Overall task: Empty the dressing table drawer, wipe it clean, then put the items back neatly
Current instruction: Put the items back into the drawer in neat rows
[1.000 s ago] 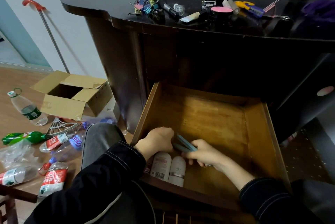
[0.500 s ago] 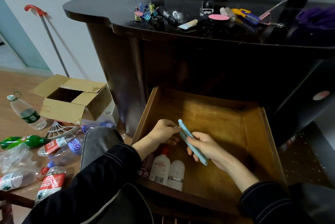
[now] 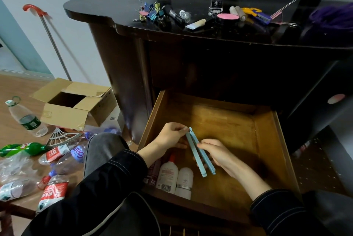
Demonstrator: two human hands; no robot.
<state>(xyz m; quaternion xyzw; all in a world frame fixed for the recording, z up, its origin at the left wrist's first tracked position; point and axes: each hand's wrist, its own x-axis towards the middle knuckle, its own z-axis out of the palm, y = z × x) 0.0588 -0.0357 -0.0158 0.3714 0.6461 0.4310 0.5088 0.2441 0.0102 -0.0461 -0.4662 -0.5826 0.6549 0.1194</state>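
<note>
Above the open drawer [image 3: 267, 140], the blue clips [image 3: 193, 150] lie on an 11-to-5 o'clock axis, the left hand [image 3: 170, 136] pinching their far tip, the right hand [image 3: 217, 153] gripping mid-length; bottles [image 3: 168, 176] sit at 7 o'clock.

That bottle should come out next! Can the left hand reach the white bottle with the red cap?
Probably yes: the white bottle lies uncovered just below the left hand, but its fingers pinch the blue clips, so it must let go first.
</note>
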